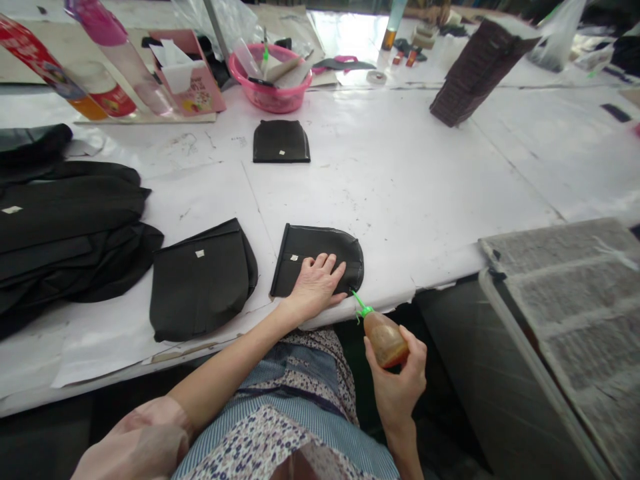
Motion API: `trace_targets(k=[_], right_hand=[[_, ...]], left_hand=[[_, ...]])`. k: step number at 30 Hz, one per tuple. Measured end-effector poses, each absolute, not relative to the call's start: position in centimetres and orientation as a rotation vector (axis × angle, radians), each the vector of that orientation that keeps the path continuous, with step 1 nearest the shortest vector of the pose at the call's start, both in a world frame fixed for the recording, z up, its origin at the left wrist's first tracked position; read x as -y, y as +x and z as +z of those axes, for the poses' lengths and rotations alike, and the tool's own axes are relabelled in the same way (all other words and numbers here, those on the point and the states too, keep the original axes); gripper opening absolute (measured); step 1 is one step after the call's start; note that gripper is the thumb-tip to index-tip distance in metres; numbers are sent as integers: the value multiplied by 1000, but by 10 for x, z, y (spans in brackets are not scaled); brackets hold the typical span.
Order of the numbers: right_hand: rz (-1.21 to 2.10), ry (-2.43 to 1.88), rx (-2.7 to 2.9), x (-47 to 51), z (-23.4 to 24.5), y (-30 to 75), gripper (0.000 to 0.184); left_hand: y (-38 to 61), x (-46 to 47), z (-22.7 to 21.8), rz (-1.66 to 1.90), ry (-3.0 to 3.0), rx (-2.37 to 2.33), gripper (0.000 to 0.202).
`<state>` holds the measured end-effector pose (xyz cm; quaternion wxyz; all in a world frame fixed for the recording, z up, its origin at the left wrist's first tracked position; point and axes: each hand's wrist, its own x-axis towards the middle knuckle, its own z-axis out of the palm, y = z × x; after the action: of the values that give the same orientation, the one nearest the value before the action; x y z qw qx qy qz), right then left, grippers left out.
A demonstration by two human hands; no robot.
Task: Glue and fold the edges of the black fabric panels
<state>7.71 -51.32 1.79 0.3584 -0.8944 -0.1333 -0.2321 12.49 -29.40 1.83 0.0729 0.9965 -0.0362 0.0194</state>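
Note:
My left hand (316, 283) lies flat, fingers stretched out, on a black leather piece (320, 250) near the front edge of the white table (400, 180). My right hand (397, 383) is wrapped round a small brown glue bottle (384, 337). Its green nozzle (360, 305) points at the lower right edge of the leather piece. A stack of similar black pieces (200, 280) lies just to the left. One more black piece (281, 141) lies farther back on the table.
A heap of black fabric (65, 227) fills the left side. A pink bowl (270, 83) with tools, a pink box (187, 73) and bottles (120, 53) stand at the back. A tall dark stack (475, 70) leans at the back right. Grey mesh trays (570, 307) sit at the right.

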Motion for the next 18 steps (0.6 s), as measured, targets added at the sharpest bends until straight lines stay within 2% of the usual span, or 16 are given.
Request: trace_targets(k=[18], right_hand=[[-599, -2321, 349, 510, 24, 79, 54]], left_hand=[[125, 295, 16, 64, 2989, 98, 62]])
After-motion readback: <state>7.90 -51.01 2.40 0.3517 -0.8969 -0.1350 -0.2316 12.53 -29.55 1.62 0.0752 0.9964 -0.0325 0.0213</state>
